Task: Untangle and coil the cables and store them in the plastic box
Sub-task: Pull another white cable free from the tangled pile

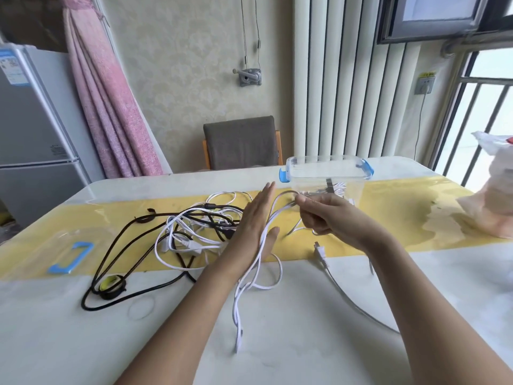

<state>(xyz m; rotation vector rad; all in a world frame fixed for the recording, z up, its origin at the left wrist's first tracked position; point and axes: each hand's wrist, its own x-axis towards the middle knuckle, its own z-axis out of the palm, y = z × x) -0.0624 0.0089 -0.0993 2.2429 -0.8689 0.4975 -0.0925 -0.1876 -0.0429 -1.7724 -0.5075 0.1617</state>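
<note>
left hand [258, 218]: raised over the table, palm flat, fingers straight and together, thumb out to the side; nothing gripped
white cable [268, 225]: draped across the left palm between thumb and fingers; the strands hang to the table and end near the front edge
right hand [319, 215]: just beside the left hand, fingers curled, thumb and fingertips pinching the upper loop of the same white cable
plastic box [327, 173]: clear with blue clips, open top, on the far side of the table right behind the right hand; a coiled light cable with a dark tie shows inside
lid [69, 257]: clear with a blue clip, flat on the table's left side, well apart from the box
cable pile [188, 234]: white and black cables tangled together on the yellow strip, left of the left hand
black cable [111, 284]: loops out of the pile toward the front left, small coil with a yellow tag on it
grey cable [320, 252]: plug lies below the right wrist, cord runs off under the right forearm
table [305, 351]: white top with a yellow strip [402, 215] across it
plastic bag [494, 190]: on the table's right edge
chair [241, 143]: behind the table, against the wall
fridge [27, 134]: far left, next to the pink curtain [111, 107]
</note>
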